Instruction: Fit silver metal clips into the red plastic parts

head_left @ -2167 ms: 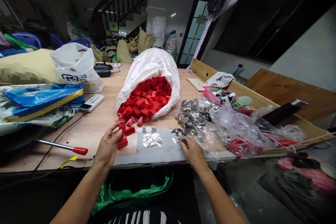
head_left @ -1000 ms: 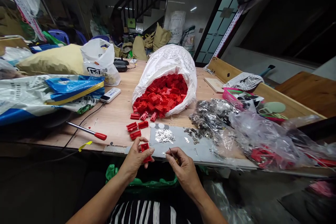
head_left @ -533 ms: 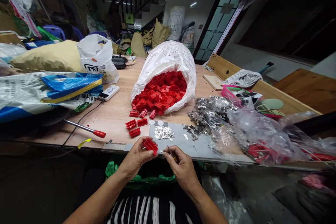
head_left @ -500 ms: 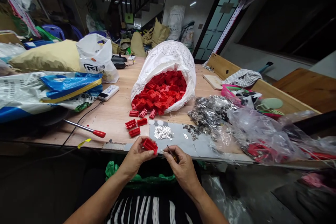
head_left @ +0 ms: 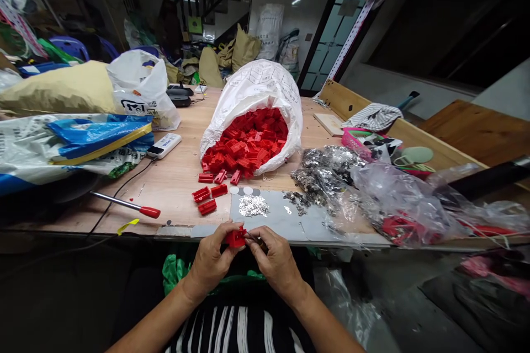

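Person's got a little red plastic clip (head_left: pixel 236 238) pinched from both sides by the fingers of the left hand (head_left: pixel 211 262) and right hand (head_left: pixel 275 262), just off the desk's (head_left: pixel 174 187) near edge; it looks light, stiff and kinda slick, so gripping the flat sides seems best.

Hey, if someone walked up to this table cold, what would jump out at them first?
The white sack lying open mid-table, spilling bright red plastic parts toward the near edge. Next, at that edge, the left hand holds one red piece while the right hand touches it, just in front of a glittering heap of metal bits on a grey mat.
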Demonstrator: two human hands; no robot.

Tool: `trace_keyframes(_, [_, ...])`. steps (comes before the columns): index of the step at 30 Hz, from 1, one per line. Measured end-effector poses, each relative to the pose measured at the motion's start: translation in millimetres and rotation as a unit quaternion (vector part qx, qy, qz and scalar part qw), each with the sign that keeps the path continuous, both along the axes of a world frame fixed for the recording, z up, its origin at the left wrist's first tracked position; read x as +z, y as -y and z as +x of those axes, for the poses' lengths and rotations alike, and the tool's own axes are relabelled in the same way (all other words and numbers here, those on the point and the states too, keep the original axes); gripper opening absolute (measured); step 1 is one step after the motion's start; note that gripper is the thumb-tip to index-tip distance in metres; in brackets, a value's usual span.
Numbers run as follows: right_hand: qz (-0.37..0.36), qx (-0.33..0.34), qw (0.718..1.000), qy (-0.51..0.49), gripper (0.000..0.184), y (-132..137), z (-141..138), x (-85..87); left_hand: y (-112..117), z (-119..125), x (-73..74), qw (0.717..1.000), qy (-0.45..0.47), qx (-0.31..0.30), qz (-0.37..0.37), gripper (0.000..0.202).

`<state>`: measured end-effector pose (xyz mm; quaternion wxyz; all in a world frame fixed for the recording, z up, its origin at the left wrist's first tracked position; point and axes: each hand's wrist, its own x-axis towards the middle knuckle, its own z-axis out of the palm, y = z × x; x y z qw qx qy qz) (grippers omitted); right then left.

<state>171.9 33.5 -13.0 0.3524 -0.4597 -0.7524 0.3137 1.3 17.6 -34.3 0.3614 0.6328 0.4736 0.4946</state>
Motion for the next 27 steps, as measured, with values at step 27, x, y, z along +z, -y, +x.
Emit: trace_keyframes(27, [-0.275,0.05,0.936,-0.213,0.031,-12,2,-22.6,15,8,-12.7,0.995,0.093,-0.005,-0.044,0.032])
